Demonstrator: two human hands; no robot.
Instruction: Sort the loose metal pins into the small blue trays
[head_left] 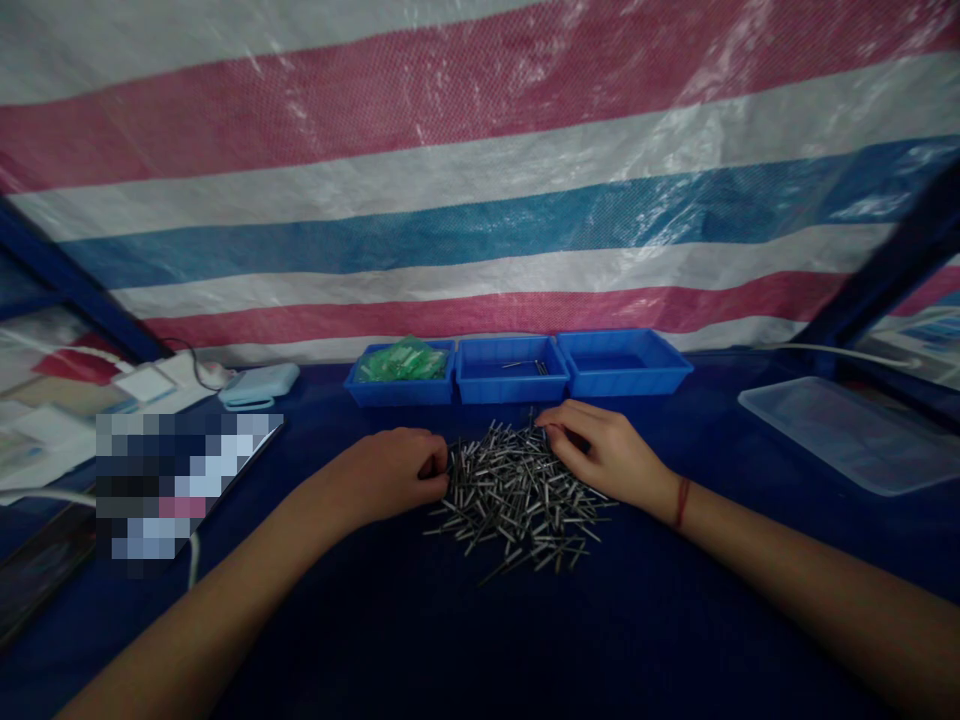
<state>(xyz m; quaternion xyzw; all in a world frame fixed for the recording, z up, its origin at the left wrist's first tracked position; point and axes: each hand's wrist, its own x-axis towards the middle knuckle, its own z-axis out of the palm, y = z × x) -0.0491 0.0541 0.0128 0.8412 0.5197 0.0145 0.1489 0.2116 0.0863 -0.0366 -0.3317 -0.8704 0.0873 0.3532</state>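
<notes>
Curling the left hand [396,466] at the left edge of the heap of metal pins [517,490]; bending the right hand [606,448] over its far right edge, thumb near fingertips. Cannot tell, for either hand, a grasped pin from a bare touch. Having the heap between both hands, spread from the fingertips toward the body. Facing, just beyond the grip, three blue trays [513,388].

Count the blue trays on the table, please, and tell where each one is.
3, in a row beyond the rod pile: the left tray, with green plastic; the middle tray, with a few rods; the right tray, beside it. No others show.
</notes>
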